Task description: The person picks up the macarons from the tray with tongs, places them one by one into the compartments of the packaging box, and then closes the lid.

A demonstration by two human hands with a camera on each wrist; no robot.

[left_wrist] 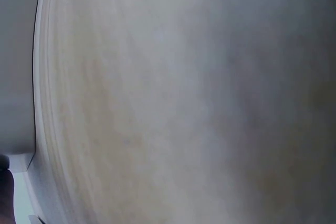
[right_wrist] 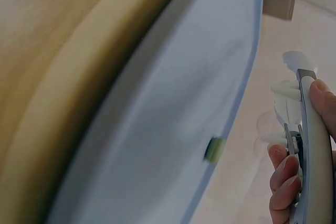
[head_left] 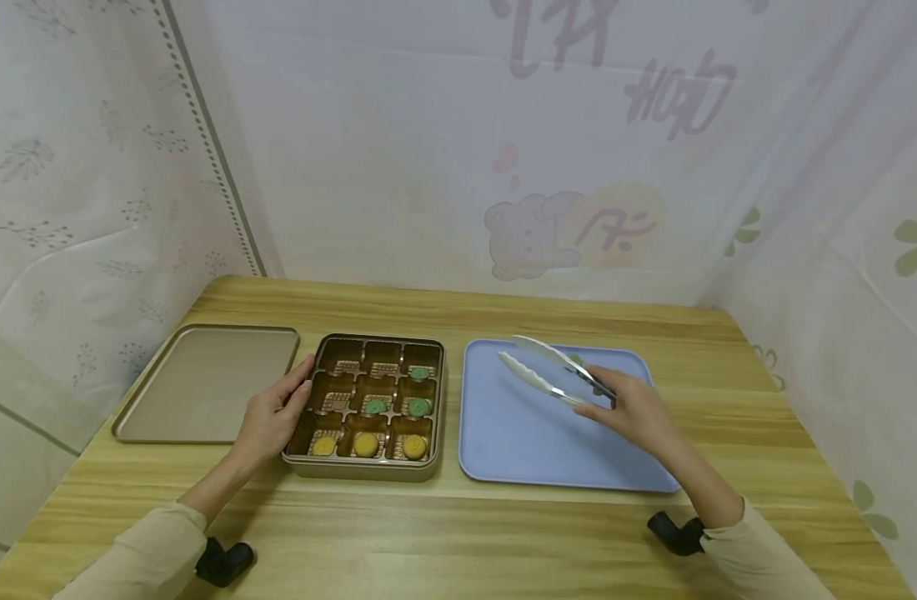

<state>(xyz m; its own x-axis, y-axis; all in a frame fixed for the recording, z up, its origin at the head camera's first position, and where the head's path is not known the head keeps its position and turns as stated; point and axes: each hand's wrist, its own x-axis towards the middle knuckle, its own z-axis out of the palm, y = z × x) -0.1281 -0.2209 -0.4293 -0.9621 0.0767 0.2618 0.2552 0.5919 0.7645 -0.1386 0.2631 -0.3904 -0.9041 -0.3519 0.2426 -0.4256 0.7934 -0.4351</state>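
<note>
My left hand [head_left: 271, 417] touches the left side of a brown tin box [head_left: 364, 471], its fingers lying along the rim. A divided plastic insert fills the box. Three yellow round cookies [head_left: 365, 444] lie in the front row; two green cookies [head_left: 375, 406] are in the middle row, at the centre and right, and another green cookie [head_left: 419, 372] is at the back right. My right hand [head_left: 634, 408] grips metal tongs [head_left: 567, 392] with pale tips, spread apart and holding nothing, above a blue tray [head_left: 518, 450]. A small green piece [right_wrist: 214, 149] lies near that tray's far edge.
A flat gold-brown lid [head_left: 211, 383] lies on the wooden table [head_left: 428, 533], left of the box. Patterned white curtains [head_left: 368, 167] hang behind and on both sides. Black camera mounts [head_left: 224, 562] are at the wrists. Mostly blurred tabletop [left_wrist: 157, 98] fills the left wrist view.
</note>
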